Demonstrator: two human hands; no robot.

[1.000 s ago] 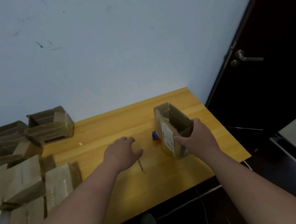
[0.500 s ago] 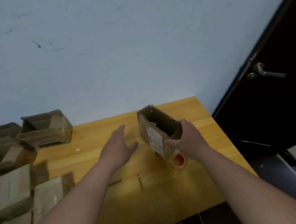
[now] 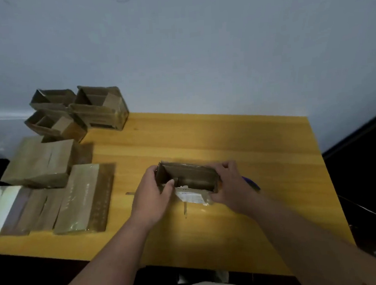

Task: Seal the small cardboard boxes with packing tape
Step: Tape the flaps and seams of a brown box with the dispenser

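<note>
A: What is lying across the frame?
B: A yellow worktop (image 3: 227, 139) is filling the middle; closed boxes (image 3: 52, 192) are sitting at the left, open-topped boxes (image 3: 80, 109) at the upper left.
A: And the hands?
B: An open box (image 3: 188, 182) is standing at centre; the left hand (image 3: 151, 192) is gripping its left end; the right hand (image 3: 231, 187) is gripping its right end; a blue object (image 3: 251, 182) is peeking out just beyond.

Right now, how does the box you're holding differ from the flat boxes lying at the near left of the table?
The held box is open on top, its inside visible; the near-left boxes lie closed with glossy tape. The left hand and right hand grip the held box; nothing touches the near-left boxes. The held box shows a white label; they don't. Both are brown cardboard.
</note>
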